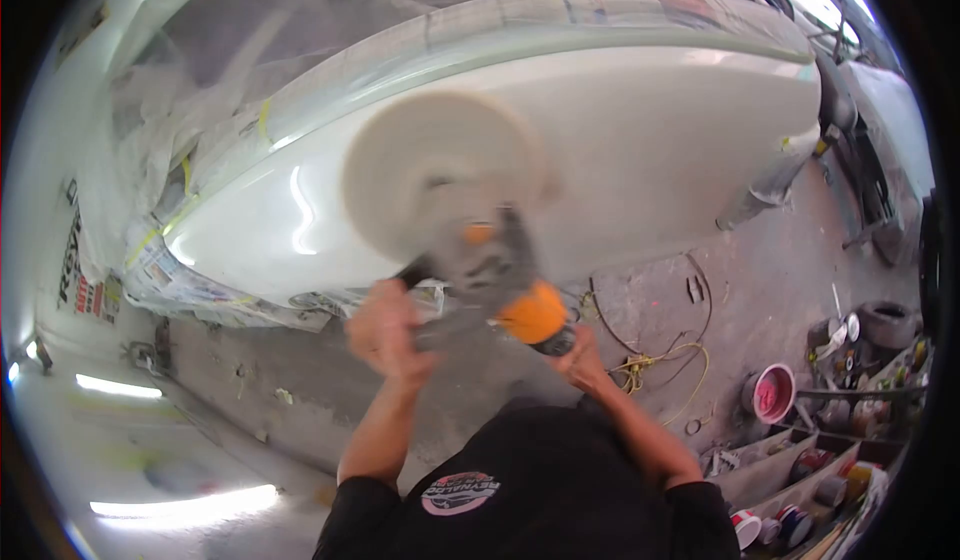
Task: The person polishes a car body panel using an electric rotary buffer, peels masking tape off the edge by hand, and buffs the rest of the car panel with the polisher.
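An orange and black power polisher (530,312) is held in front of the body, over a white glossy car panel (640,130). Its large round pale pad (440,170) is blurred and overlaps the panel; whether it touches the surface cannot be told. My left hand (390,332) is closed round the dark side handle. At the rear end of the tool, my right hand (580,360) is closed round the body near the dark end cap. Masking paper and plastic sheeting (200,80) border the panel along its upper and left edges.
A yellow cord (648,362) and dark hose lie on the grey floor (420,410). To the right are a bucket with something pink inside (768,394), a tire (888,324), and shelves with cans (830,490). A wall with lettering stands at left.
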Motion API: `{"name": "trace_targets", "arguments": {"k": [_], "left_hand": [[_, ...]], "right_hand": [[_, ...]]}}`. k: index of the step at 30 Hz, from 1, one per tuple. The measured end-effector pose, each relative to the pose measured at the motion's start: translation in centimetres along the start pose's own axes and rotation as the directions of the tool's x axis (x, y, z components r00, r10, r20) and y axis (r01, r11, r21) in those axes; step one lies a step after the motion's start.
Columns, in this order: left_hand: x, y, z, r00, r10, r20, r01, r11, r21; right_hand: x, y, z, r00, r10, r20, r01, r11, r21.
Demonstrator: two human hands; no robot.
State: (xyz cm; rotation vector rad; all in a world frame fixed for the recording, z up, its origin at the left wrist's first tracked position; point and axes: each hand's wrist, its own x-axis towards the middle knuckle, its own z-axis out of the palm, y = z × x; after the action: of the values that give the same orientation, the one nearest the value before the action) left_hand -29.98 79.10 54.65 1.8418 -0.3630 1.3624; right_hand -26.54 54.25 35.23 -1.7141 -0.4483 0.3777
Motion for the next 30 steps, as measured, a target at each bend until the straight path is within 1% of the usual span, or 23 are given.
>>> {"name": "trace_targets", "arguments": {"k": [1, 2, 4, 5, 7, 8, 10, 11, 13, 14, 15, 16, 17, 19, 20, 21, 23, 25, 26, 27, 28, 29, 30], "left_hand": [[-0.1, -0.6, -1.3, 0.992, 0.086, -0.096, -0.071, 0.986, 0.152], [0.0, -0.9, -2.2, 0.966, 0.185, -0.179, -0.128, 0.948, 0.29], [0.6, -1.2, -2.5, 0.954, 0.213, -0.213, -0.147, 0.947, 0.285], [0.3, -0.6, -1.4, 0.957, 0.208, -0.202, -0.161, 0.961, 0.225], [0.6, 0.9, 0.7, 0.992, -0.065, -0.111, 0.065, 0.998, -0.005], [1.0, 1.6, 3.0, 0.993, -0.061, -0.104, 0.058, 0.998, -0.032], [0.9, 3.7, 8.8, 0.997, -0.046, 0.055, 0.051, 0.994, -0.099], [1.2, 4.6, 11.6, 0.992, -0.016, 0.128, 0.032, 0.992, -0.125], [2.2, 6.2, 17.5, 0.964, 0.065, 0.259, -0.028, 0.989, -0.143], [2.9, 7.0, 20.6, 0.941, 0.111, 0.319, -0.07, 0.988, -0.137], [4.6, 8.9, 23.7, 0.902, 0.166, 0.398, -0.113, 0.982, -0.152], [5.4, 9.7, 26.7, 0.894, 0.19, 0.405, -0.117, 0.973, -0.197], [6.5, 10.8, 29.2, 0.882, 0.208, 0.423, -0.129, 0.97, -0.207], [8.0, 12.5, 33.4, 0.867, 0.235, 0.439, -0.145, 0.963, -0.229], [8.3, 12.7, 34.5, 0.865, 0.246, 0.437, -0.15, 0.958, -0.243], [8.3, 12.6, 34.5, 0.866, 0.237, 0.44, -0.146, 0.962, -0.231], [8.4, 12.4, 33.9, 0.834, 0.288, 0.471, -0.193, 0.951, -0.241], [7.4, 11.0, 30.0, 0.802, 0.3, 0.517, -0.242, 0.954, -0.178], [6.5, 10.0, 27.3, 0.817, 0.273, 0.508, -0.24, 0.962, -0.132], [5.5, 9.0, 24.3, 0.829, 0.248, 0.501, -0.236, 0.968, -0.089], [4.7, 8.3, 21.1, 0.835, 0.274, 0.477, -0.259, 0.961, -0.098], [3.0, 6.8, 18.0, 0.884, 0.205, 0.42, -0.199, 0.978, -0.059], [2.2, 6.5, 14.7, 0.894, 0.108, 0.436, -0.118, 0.993, -0.005]], "right_hand": [[1.0, -0.1, 1.2, 0.999, -0.048, 0.026, 0.047, 0.998, 0.028], [1.5, -1.0, 1.7, 0.999, -0.04, -0.014, 0.04, 0.998, 0.038], [2.0, -2.6, 0.7, 0.995, -0.09, 0.041, 0.093, 0.994, -0.065], [1.7, -2.4, -0.2, 0.997, -0.08, -0.023, 0.078, 0.994, -0.073], [0.9, -1.4, -1.7, 0.982, -0.166, -0.092, 0.163, 0.986, -0.039], [0.3, -0.5, -3.0, 0.979, -0.167, -0.118, 0.162, 0.985, -0.05], [-1.7, 1.9, -6.3, 0.986, -0.085, -0.14, 0.085, 0.996, -0.006], [-2.5, 3.0, -8.0, 0.985, -0.085, -0.149, 0.085, 0.996, -0.007], [-3.9, 4.6, -10.8, 0.915, -0.146, -0.375, 0.14, 0.989, -0.044], [-4.7, 3.7, -12.2, 0.913, -0.144, -0.381, 0.139, 0.989, -0.04], [-5.5, 1.5, -14.0, 0.897, -0.056, -0.438, 0.103, 0.991, 0.083], [-5.8, 0.4, -15.3, 0.876, 0.035, -0.481, 0.073, 0.976, 0.205], [-5.7, 0.8, -16.1, 0.877, 0.035, -0.479, 0.073, 0.976, 0.207], [-5.5, 2.0, -16.9, 0.851, 0.207, -0.482, -0.013, 0.927, 0.375], [-5.2, 0.2, -16.9, 0.834, 0.194, -0.516, 0.052, 0.904, 0.425], [-5.2, 0.4, -16.3, 0.84, 0.198, -0.505, 0.045, 0.902, 0.429], [-4.9, 1.0, -15.1, 0.857, 0.239, -0.457, 0.032, 0.86, 0.51], [-5.1, 1.8, -12.5, 0.876, 0.212, -0.433, 0.026, 0.876, 0.481], [-5.1, 2.2, -11.1, 0.89, 0.188, -0.416, 0.021, 0.894, 0.449], [-4.9, 2.7, -9.8, 0.887, 0.192, -0.421, 0.026, 0.888, 0.46], [-4.6, 3.3, -8.4, 0.916, 0.075, -0.394, 0.067, 0.94, 0.336], [-4.3, 3.8, -7.1, 0.935, -0.035, -0.352, 0.115, 0.972, 0.207], [-4.1, 4.3, -5.9, 0.931, -0.026, -0.363, 0.113, 0.969, 0.22]]}}
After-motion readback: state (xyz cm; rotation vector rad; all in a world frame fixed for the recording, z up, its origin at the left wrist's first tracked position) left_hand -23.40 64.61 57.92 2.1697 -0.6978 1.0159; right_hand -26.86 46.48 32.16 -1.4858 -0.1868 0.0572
